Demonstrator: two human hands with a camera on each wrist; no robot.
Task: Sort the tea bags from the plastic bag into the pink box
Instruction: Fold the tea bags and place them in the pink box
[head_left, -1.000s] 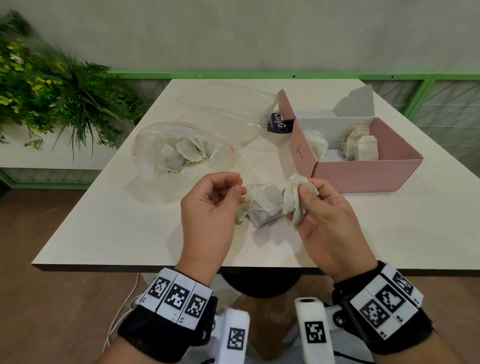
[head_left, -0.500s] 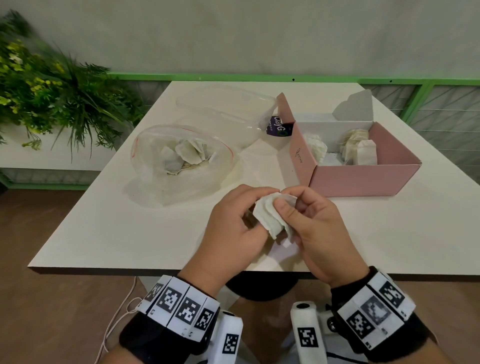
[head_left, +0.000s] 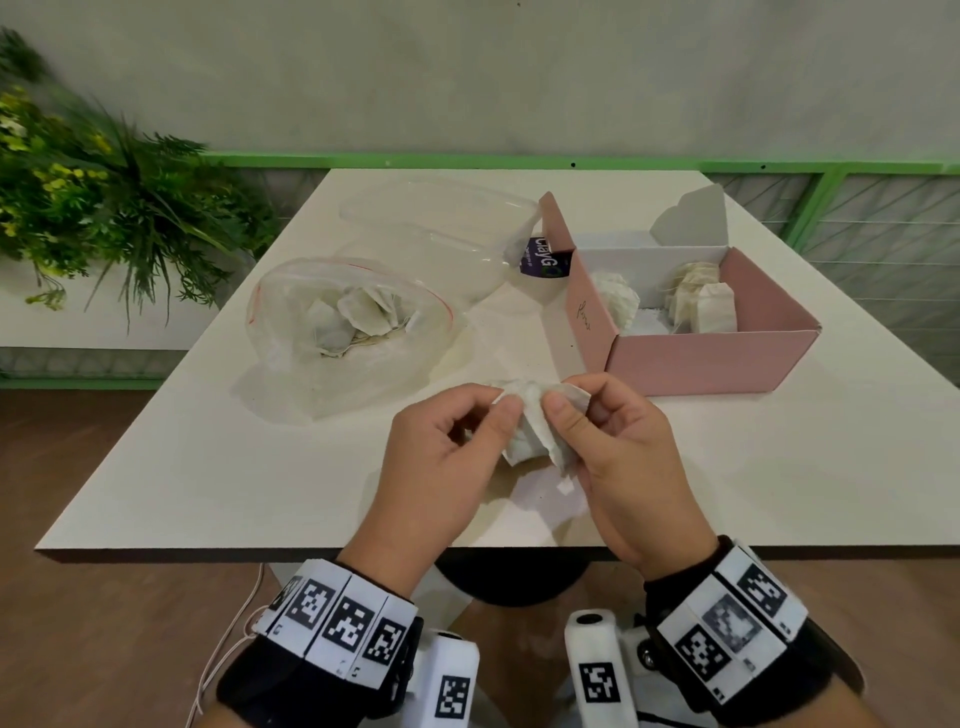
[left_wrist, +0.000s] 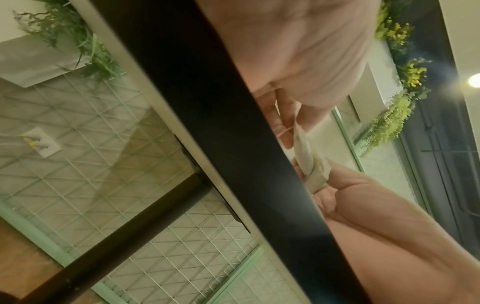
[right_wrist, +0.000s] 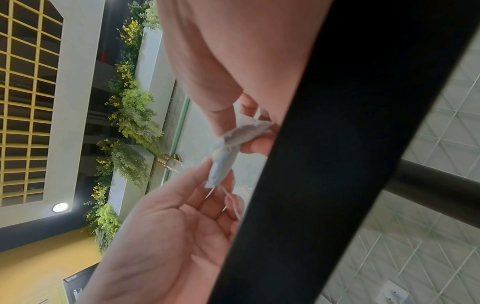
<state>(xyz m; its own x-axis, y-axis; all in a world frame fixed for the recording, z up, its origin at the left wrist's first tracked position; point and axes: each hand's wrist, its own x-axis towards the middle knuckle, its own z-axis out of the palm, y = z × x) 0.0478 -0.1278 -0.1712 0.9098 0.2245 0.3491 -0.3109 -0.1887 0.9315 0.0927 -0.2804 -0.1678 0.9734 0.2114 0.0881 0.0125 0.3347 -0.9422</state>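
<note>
Tea bags (head_left: 537, 426), a small crumpled white clump of them, are held in the air between both hands just above the near edge of a white table (head_left: 208, 457). The left hand (head_left: 441, 467) pinches the clump's left corner between thumb and forefinger; the right hand (head_left: 618, 462) grips its right side, thumb pressed on the front. In the right wrist view a thin string (right_wrist: 228, 197) dangles from the clump across the left hand's fingers (how many bags are bunched together cannot be told).

Behind and to the left lies a clear plastic bag (head_left: 343, 332) with a red seal line, lying on the table with more tea bags inside. To the right stands the pink box (head_left: 701, 358), open, with a pale lumpy bundle in its left part and a few upright tea bags (head_left: 706, 306) in its right part. A clear plastic container (head_left: 436, 228) sits beyond the bag, and green foliage (head_left: 104, 208) fills the far left.

The hands look to be separating tangled bags. The risk, as I judge it, is tearing: thin paper pulled from opposite corners could split and spill tea. A knotted string could also drag a second bag along, or a freed bag could drop off the table edge directly below.
</note>
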